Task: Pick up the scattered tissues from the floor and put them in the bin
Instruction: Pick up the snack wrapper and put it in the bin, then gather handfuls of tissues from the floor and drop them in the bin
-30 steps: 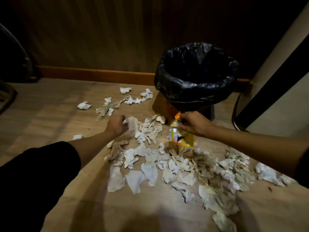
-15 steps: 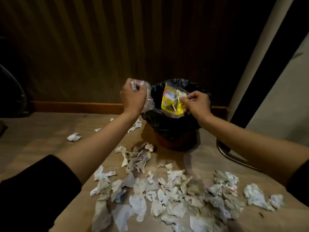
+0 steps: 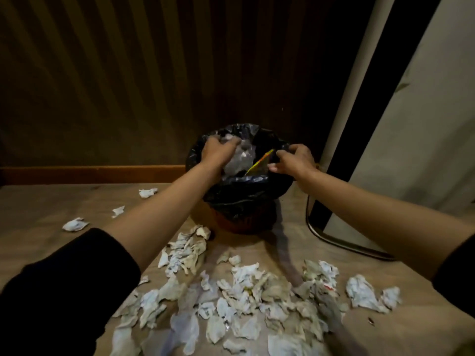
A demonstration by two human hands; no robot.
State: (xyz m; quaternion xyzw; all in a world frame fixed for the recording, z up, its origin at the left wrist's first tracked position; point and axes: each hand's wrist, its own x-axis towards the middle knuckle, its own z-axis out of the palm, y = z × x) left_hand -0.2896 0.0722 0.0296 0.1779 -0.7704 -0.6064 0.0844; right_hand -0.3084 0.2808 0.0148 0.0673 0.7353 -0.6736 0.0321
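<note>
head view | left hand [image 3: 218,150] closed on pale crumpled wad [image 3: 237,160] over bin [image 3: 241,194] | right hand [image 3: 293,160] fingers loose, yellow wrapper [image 3: 259,161] at fingertips, contact unclear | tissues [image 3: 244,291] mostly on floor | release low inside rim

head view, down toward floor [image 3: 51,201]

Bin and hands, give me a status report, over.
Left hand over the bin, closed on a clear wrapper. Right hand letting a yellow packet drop in. Tissues mostly on floor. Nothing blocking the bin.
</note>
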